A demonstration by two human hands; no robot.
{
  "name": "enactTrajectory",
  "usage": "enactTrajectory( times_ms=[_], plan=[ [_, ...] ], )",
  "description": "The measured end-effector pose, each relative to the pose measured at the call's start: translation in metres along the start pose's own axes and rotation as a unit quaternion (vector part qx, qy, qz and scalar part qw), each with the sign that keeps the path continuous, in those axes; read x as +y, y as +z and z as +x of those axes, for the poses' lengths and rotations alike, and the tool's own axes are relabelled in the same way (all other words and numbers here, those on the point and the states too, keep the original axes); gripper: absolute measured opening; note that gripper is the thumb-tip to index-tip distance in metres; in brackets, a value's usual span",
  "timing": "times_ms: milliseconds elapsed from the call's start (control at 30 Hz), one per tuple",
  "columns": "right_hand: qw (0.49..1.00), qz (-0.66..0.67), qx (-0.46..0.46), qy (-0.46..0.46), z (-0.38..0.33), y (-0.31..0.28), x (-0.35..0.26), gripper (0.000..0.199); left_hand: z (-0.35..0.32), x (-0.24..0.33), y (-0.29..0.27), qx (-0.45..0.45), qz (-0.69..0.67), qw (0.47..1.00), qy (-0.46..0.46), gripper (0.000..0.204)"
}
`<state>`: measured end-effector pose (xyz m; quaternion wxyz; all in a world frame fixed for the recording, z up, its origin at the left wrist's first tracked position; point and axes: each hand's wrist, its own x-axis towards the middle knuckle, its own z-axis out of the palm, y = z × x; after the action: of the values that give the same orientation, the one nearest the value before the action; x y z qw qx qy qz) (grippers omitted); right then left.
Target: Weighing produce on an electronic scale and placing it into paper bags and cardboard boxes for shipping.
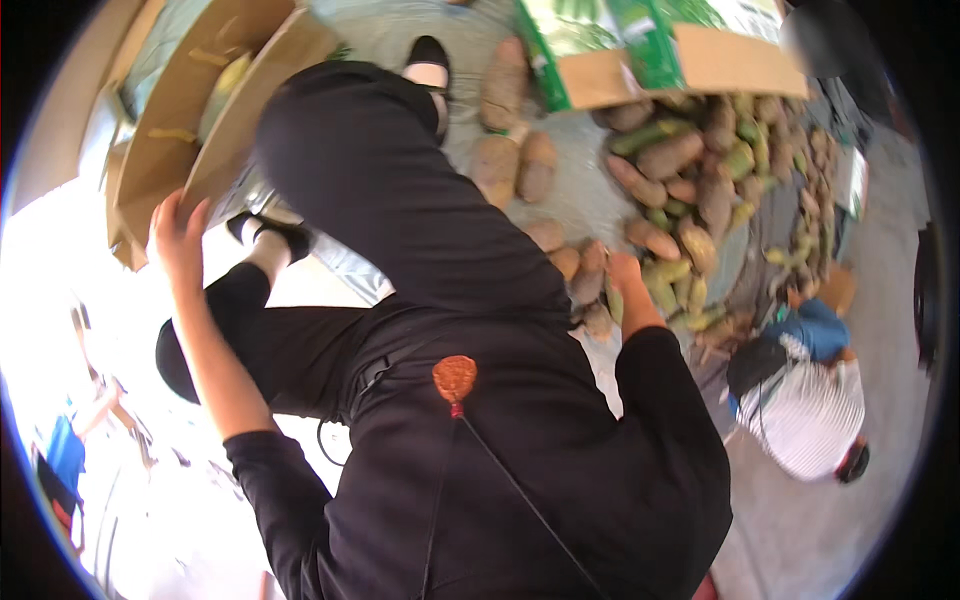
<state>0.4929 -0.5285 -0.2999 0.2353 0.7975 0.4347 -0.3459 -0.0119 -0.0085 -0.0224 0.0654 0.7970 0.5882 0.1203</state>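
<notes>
My left hand (178,242) is raised at the near corner of a brown cardboard box (160,185), its fingers apart and nothing visible in them. Whether the fingertips touch the cardboard I cannot tell. Inside that box lies a pale, yellowish oblong thing (226,92). On my right side, my right hand (624,272) reaches down at the near edge of a heap of oblong vegetables (715,195), some reddish brown, some green. Beside it are brown oblong vegetables (588,275). The fingers of this hand are mostly hidden.
Green-and-brown cartons (640,70) stand behind the heap. Large brown vegetables (503,85) lie on a plastic sheet (575,205) beyond my knee. A person in a striped top (812,420) is at the right, another person (65,450) at the far left. My bent legs (390,180) fill the middle.
</notes>
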Motion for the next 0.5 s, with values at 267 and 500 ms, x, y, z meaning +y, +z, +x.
enactTrajectory(
  times_ms=[267,500],
  plan=[
    [0.866,0.437,-0.069,0.233,-0.016,0.021,-0.028,0.041,0.000,0.013,-0.002,0.023,-0.006,0.999,0.038,0.035],
    [0.834,0.466,-0.107,0.277,-0.001,-0.006,-0.036,0.056,0.003,0.021,-0.017,0.008,0.024,1.000,0.016,0.039]
  ],
)
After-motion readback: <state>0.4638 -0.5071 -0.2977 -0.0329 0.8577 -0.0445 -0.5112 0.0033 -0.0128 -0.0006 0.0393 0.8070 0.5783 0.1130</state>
